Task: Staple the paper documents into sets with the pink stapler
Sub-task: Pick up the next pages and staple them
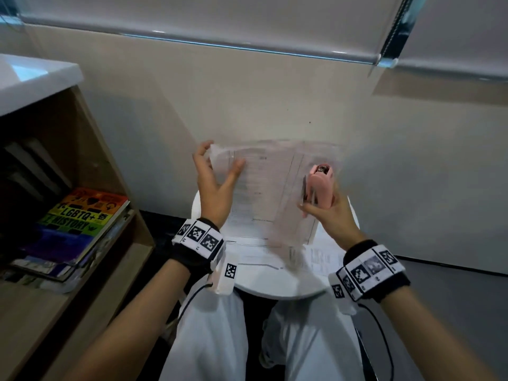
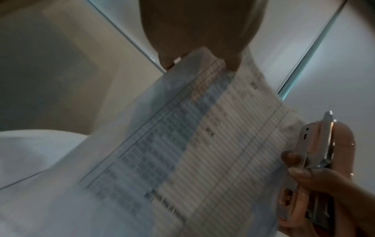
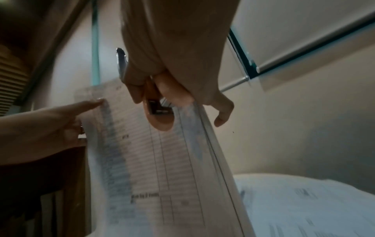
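I hold a set of printed paper sheets (image 1: 264, 193) upright above a small round white table (image 1: 275, 291). My left hand (image 1: 222, 158) pinches their top left corner, thumb in front and fingers behind; the left wrist view shows this pinch on the sheets (image 2: 202, 144). At the sheets' right edge, my right hand (image 1: 327, 213) grips the pink stapler (image 1: 320, 185), which points up. The right wrist view shows the stapler (image 3: 160, 118) against the sheets (image 3: 152, 160); its metal mouth shows in the left wrist view on the stapler (image 2: 328, 152). The sheets are blurred.
More loose papers (image 1: 258, 257) lie on the table under the raised set. A wooden shelf (image 1: 115, 171) with a rainbow book (image 1: 82, 215) stands to the left. A beige wall is close behind the table. My knees in white trousers (image 1: 220, 339) are under the front rim.
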`<move>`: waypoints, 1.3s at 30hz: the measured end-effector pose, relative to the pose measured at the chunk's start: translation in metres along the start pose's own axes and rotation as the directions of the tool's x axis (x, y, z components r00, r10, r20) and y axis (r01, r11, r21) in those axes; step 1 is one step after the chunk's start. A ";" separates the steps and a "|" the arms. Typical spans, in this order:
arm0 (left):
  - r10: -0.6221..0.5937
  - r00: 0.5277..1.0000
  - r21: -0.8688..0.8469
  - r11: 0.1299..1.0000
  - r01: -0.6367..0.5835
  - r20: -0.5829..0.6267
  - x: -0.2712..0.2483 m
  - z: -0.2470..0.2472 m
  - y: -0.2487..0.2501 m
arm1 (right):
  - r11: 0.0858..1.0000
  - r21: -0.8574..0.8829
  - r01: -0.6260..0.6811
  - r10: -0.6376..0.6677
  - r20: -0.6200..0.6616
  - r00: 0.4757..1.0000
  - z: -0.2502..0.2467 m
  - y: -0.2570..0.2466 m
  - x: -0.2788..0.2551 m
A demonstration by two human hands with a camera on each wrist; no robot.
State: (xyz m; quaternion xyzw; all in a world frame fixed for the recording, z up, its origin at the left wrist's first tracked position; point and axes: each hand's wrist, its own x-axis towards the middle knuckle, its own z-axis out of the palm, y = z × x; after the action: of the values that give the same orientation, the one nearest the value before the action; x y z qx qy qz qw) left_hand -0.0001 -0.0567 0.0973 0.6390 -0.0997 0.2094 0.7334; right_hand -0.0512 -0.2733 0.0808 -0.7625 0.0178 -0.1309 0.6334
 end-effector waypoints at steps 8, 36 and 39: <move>-0.203 0.961 0.112 0.976 0.184 0.188 -0.007 -0.001 -0.021 | 0.996 -0.043 -0.072 0.072 -0.006 0.997 0.003 0.015 -0.001; 0.039 0.995 0.254 0.965 -0.060 0.087 0.011 -0.009 -0.016 | 0.977 0.166 0.133 -0.071 -0.333 0.940 0.001 -0.038 0.030; 0.040 0.996 0.272 0.961 -0.060 0.078 0.011 -0.013 -0.012 | 0.919 0.311 0.241 -0.057 -0.501 0.863 0.006 -0.085 0.042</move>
State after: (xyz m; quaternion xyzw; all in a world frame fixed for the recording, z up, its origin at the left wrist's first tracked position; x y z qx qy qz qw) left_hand 0.0130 -0.0430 0.0891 0.7386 -0.1120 0.2166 0.6285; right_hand -0.0213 -0.2585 0.1699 -0.5739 0.0905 -0.3673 0.7264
